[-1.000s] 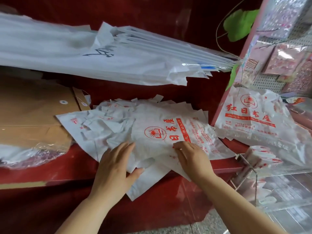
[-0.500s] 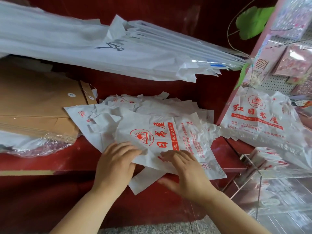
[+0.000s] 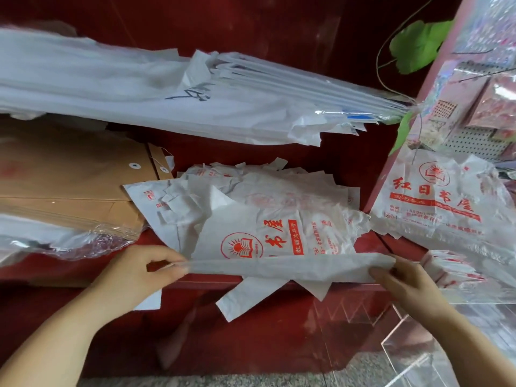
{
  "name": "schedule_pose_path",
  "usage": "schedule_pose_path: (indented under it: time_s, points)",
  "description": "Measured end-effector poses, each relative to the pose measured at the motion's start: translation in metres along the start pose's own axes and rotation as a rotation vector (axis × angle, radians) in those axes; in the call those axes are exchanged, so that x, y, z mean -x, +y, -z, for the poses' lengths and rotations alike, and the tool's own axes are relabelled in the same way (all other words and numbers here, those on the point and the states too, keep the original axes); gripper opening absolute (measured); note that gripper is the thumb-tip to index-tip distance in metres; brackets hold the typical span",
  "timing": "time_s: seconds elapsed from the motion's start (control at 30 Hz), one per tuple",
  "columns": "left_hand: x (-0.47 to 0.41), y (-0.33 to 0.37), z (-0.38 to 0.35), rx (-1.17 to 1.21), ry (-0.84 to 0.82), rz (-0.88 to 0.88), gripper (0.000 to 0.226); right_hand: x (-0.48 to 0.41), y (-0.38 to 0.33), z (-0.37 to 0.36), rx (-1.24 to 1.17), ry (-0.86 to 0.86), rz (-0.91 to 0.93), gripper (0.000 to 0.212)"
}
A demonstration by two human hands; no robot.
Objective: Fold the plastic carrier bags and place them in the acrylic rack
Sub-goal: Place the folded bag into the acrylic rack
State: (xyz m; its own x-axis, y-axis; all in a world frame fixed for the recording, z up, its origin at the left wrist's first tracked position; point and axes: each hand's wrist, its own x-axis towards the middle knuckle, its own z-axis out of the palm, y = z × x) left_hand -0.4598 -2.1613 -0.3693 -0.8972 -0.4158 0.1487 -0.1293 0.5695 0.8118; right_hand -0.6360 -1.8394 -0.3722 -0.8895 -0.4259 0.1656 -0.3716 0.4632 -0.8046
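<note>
A white plastic carrier bag [image 3: 282, 236] with red print lies on top of a loose pile of the same bags [image 3: 251, 188] on the red shelf. Its near edge is turned up and over as a folded strip. My left hand [image 3: 139, 272] pinches the strip's left end and my right hand [image 3: 402, 283] pinches its right end. The clear acrylic rack [image 3: 435, 356] stands at the lower right, with folded bags [image 3: 446, 266] showing behind its wall.
A hanging bundle of white bags [image 3: 167, 101] spans the view above the pile. Brown envelopes [image 3: 69, 185] lie at the left under clear wrap. More printed bags [image 3: 435, 199] hang at the right beside a pegboard display [image 3: 480, 107]. The shelf's front edge [image 3: 69, 272] runs under my hands.
My hands went from pressing flat on the top bag to pinching its near edge, moved apart to its two ends, and lifted it into a fold.
</note>
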Motion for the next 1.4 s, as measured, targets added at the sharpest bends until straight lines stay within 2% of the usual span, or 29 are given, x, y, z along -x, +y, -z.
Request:
schedule_pose_path:
  time_s: [0.13,0.2,0.27,0.33,0.43,0.53,0.63,0.77,0.8,0.87,0.97,1.03,1.17,1.27,1.3,1.33,1.4]
  points:
    - [-0.001,0.007,0.006,0.306,0.086,0.089,0.043,-0.004,-0.008,-0.006,-0.227,0.085,-0.033,0.029]
    - [-0.005,0.009,0.005,0.286,0.115,0.104,0.031,-0.009,-0.01,-0.012,-0.198,0.112,-0.05,0.024]
    - [-0.013,0.012,0.007,0.235,0.113,0.111,0.019,-0.018,-0.007,-0.017,-0.11,0.157,-0.084,0.016]
    - [-0.022,0.018,0.009,0.191,0.092,0.111,0.018,-0.029,-0.007,-0.021,0.003,0.196,-0.131,0.016]
    - [-0.043,0.026,0.01,0.075,0.034,0.122,0.018,-0.047,-0.008,-0.024,0.301,0.178,-0.186,0.023]
    - [-0.071,0.029,0.008,-0.133,0.007,0.123,0.018,-0.062,-0.006,-0.029,0.563,0.167,-0.23,0.016]
    - [-0.099,0.025,0.004,-0.379,-0.022,0.104,0.021,-0.068,-0.002,-0.036,0.712,0.165,-0.256,0.023]
    - [-0.129,0.017,-0.009,-0.466,-0.138,-0.032,0.016,-0.073,0.009,-0.042,0.742,0.199,-0.253,0.027]
    - [-0.134,0.017,-0.013,-0.473,-0.192,-0.066,0.021,-0.074,0.012,-0.042,0.745,0.206,-0.247,0.026]
    - [-0.144,0.02,-0.023,-0.492,-0.309,-0.05,0.031,-0.073,0.016,-0.044,0.754,0.222,-0.237,0.025]
    - [-0.156,0.019,-0.036,-0.603,-0.403,-0.048,0.02,-0.072,0.021,-0.046,0.754,0.262,-0.216,0.023]
    - [-0.16,0.017,-0.039,-0.634,-0.415,-0.044,0.016,-0.072,0.023,-0.046,0.749,0.283,-0.206,0.022]
    - [-0.164,0.018,-0.036,-0.696,-0.442,-0.043,0.023,-0.073,0.027,-0.047,0.744,0.315,-0.201,0.022]
    - [-0.169,0.022,-0.026,-0.631,-0.411,-0.006,0.017,-0.074,0.028,-0.047,0.729,0.321,-0.2,0.022]
    - [-0.17,0.023,-0.021,-0.63,-0.384,0.025,0.022,-0.073,0.029,-0.047,0.726,0.324,-0.197,0.022]
    - [-0.17,0.023,-0.017,-0.685,-0.36,0.062,0.028,-0.074,0.029,-0.047,0.726,0.327,-0.196,0.022]
    - [-0.168,0.019,-0.009,-0.943,-0.299,0.085,0.029,-0.074,0.029,-0.047,0.729,0.326,-0.199,0.022]
